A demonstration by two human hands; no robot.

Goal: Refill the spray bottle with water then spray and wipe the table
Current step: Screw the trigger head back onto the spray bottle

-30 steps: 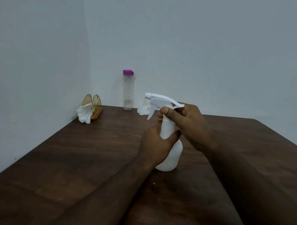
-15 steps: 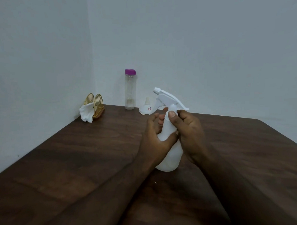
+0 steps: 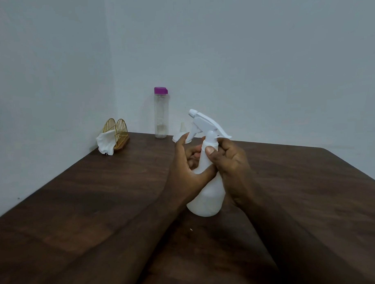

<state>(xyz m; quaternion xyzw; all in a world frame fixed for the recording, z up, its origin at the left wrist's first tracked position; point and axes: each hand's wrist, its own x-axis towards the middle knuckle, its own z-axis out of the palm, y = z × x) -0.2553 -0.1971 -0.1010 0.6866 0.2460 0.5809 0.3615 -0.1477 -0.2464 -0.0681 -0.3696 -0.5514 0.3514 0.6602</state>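
A white spray bottle point(image 3: 207, 196) stands tilted on the dark wooden table point(image 3: 78, 205), its trigger head point(image 3: 205, 123) pointing left and away. My left hand point(image 3: 187, 175) holds the bottle's neck from the left, thumb across the front, fingers partly loosened. My right hand point(image 3: 230, 163) pinches the collar just under the spray head with thumb and fingers. A clear water bottle point(image 3: 161, 115) with a purple cap stands at the back by the wall. A white cloth point(image 3: 106, 142) hangs from a gold wire holder point(image 3: 118, 131) in the far left corner.
A small white funnel-like object point(image 3: 182, 133) lies at the back, partly hidden behind my left hand and the spray head. Walls close off the table's left and far sides. Bare wood lies to the left, right and in front of the bottle.
My right hand slid from the trigger head down to the collar. The spray head has turned, its nozzle higher. My left hand's fingers have loosened on the neck.
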